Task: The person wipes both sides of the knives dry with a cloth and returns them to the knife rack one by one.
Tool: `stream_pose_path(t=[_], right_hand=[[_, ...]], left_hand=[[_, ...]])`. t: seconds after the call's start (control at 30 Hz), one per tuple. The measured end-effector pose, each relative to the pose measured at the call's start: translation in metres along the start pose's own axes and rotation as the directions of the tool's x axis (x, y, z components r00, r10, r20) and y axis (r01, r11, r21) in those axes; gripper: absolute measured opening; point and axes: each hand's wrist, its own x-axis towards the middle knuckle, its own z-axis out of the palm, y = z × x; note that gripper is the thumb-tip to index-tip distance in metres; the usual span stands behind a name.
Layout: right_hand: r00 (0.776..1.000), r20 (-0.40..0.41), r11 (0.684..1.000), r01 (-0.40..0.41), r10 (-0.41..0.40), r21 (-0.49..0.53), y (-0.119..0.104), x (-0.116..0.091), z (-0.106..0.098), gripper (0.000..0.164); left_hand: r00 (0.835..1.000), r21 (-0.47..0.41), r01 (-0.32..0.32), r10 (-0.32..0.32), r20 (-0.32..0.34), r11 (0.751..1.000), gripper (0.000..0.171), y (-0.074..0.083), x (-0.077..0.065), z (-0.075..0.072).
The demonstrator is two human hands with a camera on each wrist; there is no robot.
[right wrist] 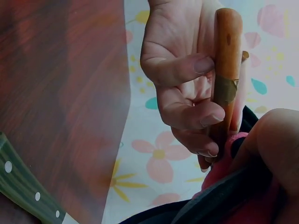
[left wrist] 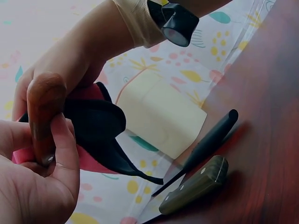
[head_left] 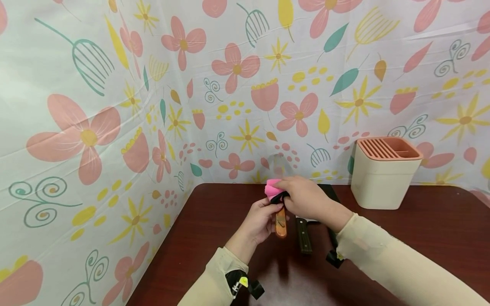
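Observation:
A knife with an orange-brown wooden handle (head_left: 281, 225) is held upright above the table, its pale blade (head_left: 279, 165) pointing up. My left hand (head_left: 263, 219) grips that handle, fingers and thumb around it in the right wrist view. A pink and black cloth (head_left: 272, 188) wraps the lower part of the blade. My right hand (head_left: 306, 197) pinches this cloth from the right side, just above the left hand. Seen from the left wrist, the black side of the cloth (left wrist: 96, 121) hangs loosely below the right hand.
On the dark red table (head_left: 218, 221) lie a knife with a riveted dark green handle (head_left: 304, 238) and a black-handled one (left wrist: 212, 140) beside it. A cream holder with a slotted salmon top (head_left: 384, 182) stands at the back right. Flower-patterned sheeting (head_left: 237, 106) hangs behind and on the left.

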Motion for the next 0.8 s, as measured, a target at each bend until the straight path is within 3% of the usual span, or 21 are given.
stream_pose_path(t=[0.27, 0.4, 0.57, 0.8], right_hand=[[1.000, 0.031, 0.997, 0.001, -0.003, 0.076, 0.005, 0.003, -0.003, 0.047], [0.998, 0.069, 0.987, -0.013, 0.002, 0.157, 0.010, 0.004, -0.007, 0.050], [0.995, 0.091, 0.958, 0.020, -0.048, 0.285, 0.017, 0.005, -0.015, 0.052], [0.984, 0.165, 0.905, -0.007, -0.070, 0.426, 0.025, 0.011, -0.037, 0.043]], left_hand=[[1.000, 0.020, -0.006, 0.006, 0.005, 1.000, 0.033, 0.003, -0.001, -0.002], [1.000, 0.017, -0.017, 0.017, -0.002, 1.000, 0.024, 0.004, -0.001, -0.001], [0.999, 0.019, -0.042, 0.042, -0.002, 0.999, 0.017, 0.006, -0.002, -0.001], [0.999, 0.038, -0.051, 0.051, 0.000, 0.998, 0.025, 0.007, -0.001, -0.002]])
